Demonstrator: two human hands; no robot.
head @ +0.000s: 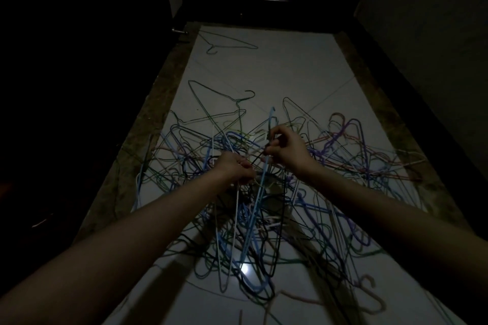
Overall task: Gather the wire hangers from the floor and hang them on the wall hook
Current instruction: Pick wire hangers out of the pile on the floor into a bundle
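A large tangle of wire hangers [330, 163] in blue, purple, green, black and white covers the pale floor [285, 66]. My left hand [235, 169] grips a bunch of hangers [250, 232] by their hooks, and they dangle below it above the pile. My right hand [287, 150] pinches a light blue hanger [270, 124] just right of the left hand, its wire sticking up past my fingers. A lone green hanger [227, 43] lies far back on the floor, and another green one [211, 97] lies nearer. No wall hook is in view.
The room is very dark. A brown speckled border [148, 124] runs along both sides of the floor. A dark door or cabinet [264, 0] stands at the far end, with a dark wall [427, 34] on the right.
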